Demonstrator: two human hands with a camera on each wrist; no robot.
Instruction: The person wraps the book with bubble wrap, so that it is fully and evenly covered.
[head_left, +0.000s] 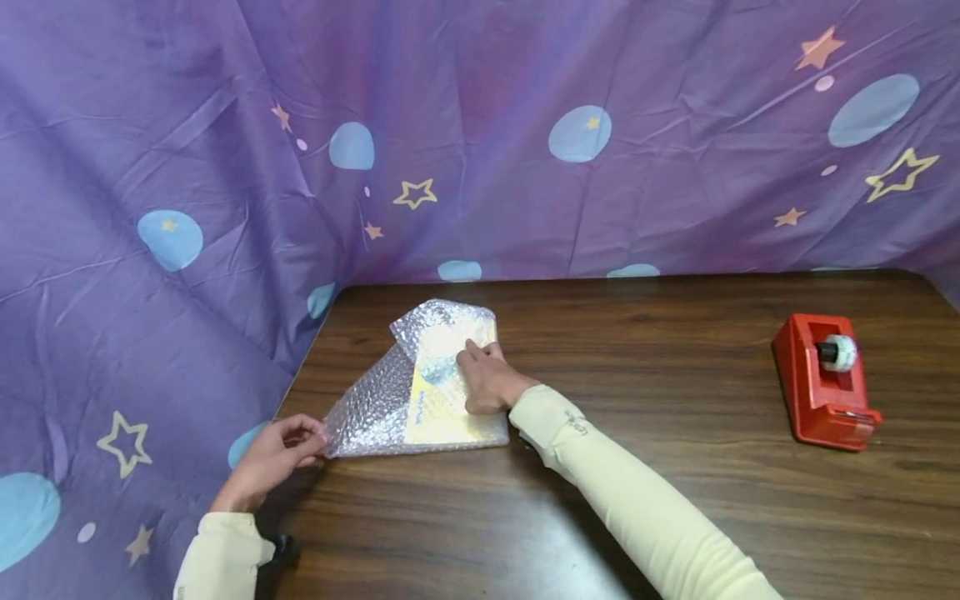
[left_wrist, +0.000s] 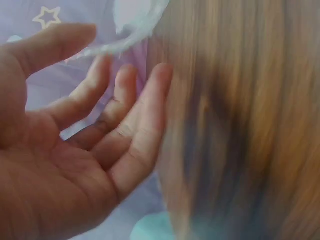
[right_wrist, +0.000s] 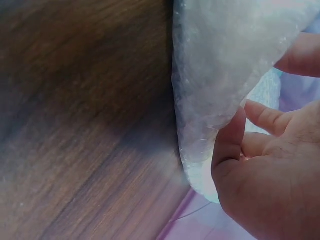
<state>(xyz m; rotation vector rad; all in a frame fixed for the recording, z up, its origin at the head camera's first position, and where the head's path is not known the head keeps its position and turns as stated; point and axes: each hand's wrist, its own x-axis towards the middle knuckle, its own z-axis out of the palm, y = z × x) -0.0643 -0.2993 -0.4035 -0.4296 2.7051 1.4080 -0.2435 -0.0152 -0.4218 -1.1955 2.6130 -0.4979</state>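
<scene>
A sheet of bubble wrap point(head_left: 371, 410) lies on the table, spread to the left and folded around a flat, yellow, book-like item point(head_left: 417, 421) with blue lettering. Glare hides part of its face. At the sheet's left corner, my left hand point(head_left: 273, 458) pinches the bubble wrap between thumb and index finger; the left wrist view shows that film point(left_wrist: 137, 22) at the fingertips, the other fingers loosely bent. My right hand point(head_left: 489, 385) presses on the wrapped item near its right side. From the right wrist, its fingers point(right_wrist: 231, 145) rest against the bubble wrap's point(right_wrist: 215, 75) edge.
A red tape dispenser point(head_left: 825, 383) with a white roll point(head_left: 844, 354) stands at the right of the brown wooden table point(head_left: 637, 350). Purple cloth point(head_left: 480, 167) with stars and blue spots hangs behind and along the left edge.
</scene>
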